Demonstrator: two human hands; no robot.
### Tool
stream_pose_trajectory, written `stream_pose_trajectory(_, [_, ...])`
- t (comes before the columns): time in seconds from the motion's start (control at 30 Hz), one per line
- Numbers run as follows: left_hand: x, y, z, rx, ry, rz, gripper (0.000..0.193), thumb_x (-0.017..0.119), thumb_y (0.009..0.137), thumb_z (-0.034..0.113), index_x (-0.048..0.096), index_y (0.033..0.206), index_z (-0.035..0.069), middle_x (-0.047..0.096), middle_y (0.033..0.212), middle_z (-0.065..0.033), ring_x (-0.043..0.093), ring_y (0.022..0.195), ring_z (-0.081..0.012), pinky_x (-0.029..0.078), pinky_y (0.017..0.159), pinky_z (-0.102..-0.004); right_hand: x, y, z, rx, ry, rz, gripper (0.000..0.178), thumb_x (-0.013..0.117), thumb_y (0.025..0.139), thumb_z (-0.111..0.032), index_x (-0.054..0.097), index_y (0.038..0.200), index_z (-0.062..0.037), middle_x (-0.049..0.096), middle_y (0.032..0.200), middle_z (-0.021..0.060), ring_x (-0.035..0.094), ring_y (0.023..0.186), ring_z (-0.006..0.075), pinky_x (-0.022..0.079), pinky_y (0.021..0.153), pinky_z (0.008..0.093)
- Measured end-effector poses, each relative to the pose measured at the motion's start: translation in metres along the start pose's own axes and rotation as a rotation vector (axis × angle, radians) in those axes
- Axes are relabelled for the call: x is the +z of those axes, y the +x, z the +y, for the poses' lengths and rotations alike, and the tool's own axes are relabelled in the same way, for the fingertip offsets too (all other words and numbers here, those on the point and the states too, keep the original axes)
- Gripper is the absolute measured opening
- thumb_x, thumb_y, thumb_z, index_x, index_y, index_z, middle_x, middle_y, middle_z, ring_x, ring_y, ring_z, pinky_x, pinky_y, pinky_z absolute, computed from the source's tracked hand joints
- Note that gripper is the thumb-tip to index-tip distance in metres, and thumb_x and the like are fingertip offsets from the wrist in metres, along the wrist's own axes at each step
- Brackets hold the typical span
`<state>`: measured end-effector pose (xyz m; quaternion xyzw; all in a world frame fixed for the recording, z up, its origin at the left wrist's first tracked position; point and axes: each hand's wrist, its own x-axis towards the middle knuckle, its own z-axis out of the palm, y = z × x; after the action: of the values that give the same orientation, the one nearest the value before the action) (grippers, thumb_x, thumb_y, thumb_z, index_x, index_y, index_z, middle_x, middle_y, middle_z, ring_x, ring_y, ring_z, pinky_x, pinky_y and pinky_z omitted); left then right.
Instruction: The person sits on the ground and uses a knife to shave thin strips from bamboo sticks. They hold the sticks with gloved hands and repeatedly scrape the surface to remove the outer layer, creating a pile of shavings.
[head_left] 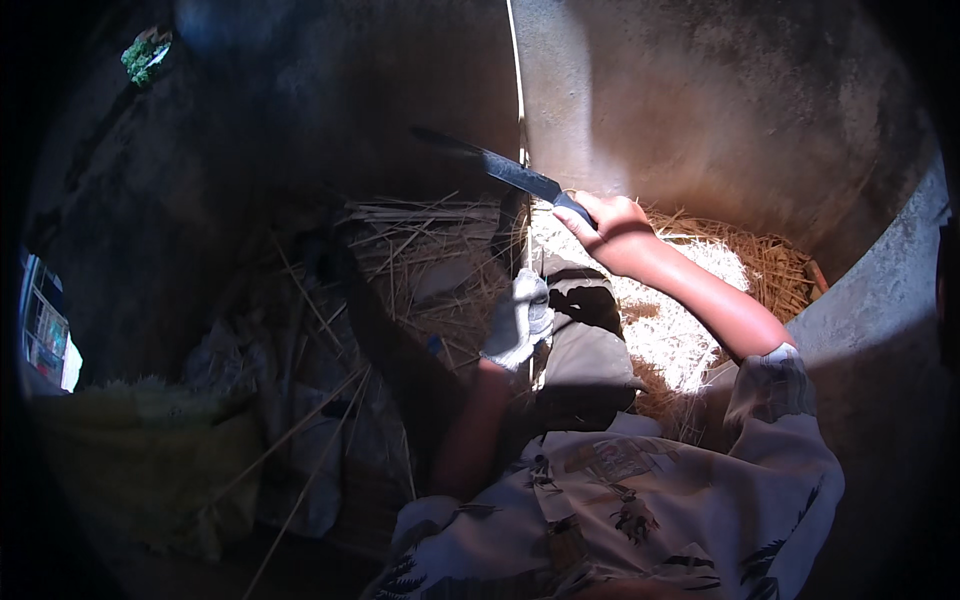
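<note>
My right hand, bare, is wrapped round the dark handle of a large knife. Its broad blade points up and to the left, the tip fading into shadow. A long thin strip, pale and seemingly of split bamboo or cane, stands nearly upright. The blade crosses the strip or lies against it; which one I cannot tell. Lower down, my left hand wears a whitish glove and is closed round the strip. The strip's lower end shows just beneath the glove, beside my dark trouser leg.
Loose straw-like slivers lie ahead on the left, and pale shavings heap in sunlight on the right. A rough wall rises close ahead. Yellowish sacking lies in shade at the left, with long thin strips near it.
</note>
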<state>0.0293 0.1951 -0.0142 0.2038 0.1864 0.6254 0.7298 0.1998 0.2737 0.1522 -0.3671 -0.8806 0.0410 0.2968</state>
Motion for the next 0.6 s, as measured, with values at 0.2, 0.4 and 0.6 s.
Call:
stream_pose_trajectory(0.2, [-0.026, 0.001, -0.009, -0.091, 0.008, 0.127, 0.023, 0.053, 0.103, 0.029, 0.053, 0.083, 0.019, 0.041, 0.063, 0.007, 0.041, 0.047, -0.0089, 0.035, 0.043, -0.0253, -0.009, -0.004, 0.011, -0.686, -0.457, 0.117, 0.041, 0.072, 0.086, -0.051, 0.062, 0.083, -0.0106, 0.057, 0.064, 0.0049, 0.066, 0.058, 0.0218, 0.053, 0.052, 0.0395])
stream_pose_trajectory(0.4, [-0.003, 0.014, -0.015, -0.126, 0.024, -0.011, 0.028, 0.053, 0.102, 0.028, 0.048, 0.075, 0.021, 0.035, 0.056, 0.0054, 0.033, 0.039, -0.0095, 0.025, 0.035, -0.0284, -0.034, 0.039, 0.012, 0.096, -0.313, 0.029, 0.058, 0.048, 0.1, -0.059, 0.07, 0.094, -0.0064, 0.071, 0.08, 0.0199, 0.071, 0.072, 0.0387, 0.057, 0.068, 0.0465])
stream_pose_trajectory(0.6, [-0.032, 0.007, -0.01, 0.023, 0.057, -0.131, 0.017, 0.056, 0.099, 0.023, 0.055, 0.085, 0.014, 0.039, 0.06, 0.0039, 0.039, 0.044, -0.0107, 0.032, 0.041, -0.0275, 0.005, -0.011, -0.005, -0.441, -0.495, -0.041, 0.045, 0.06, 0.094, -0.056, 0.065, 0.093, -0.0115, 0.063, 0.07, 0.0092, 0.068, 0.063, 0.03, 0.054, 0.055, 0.0413])
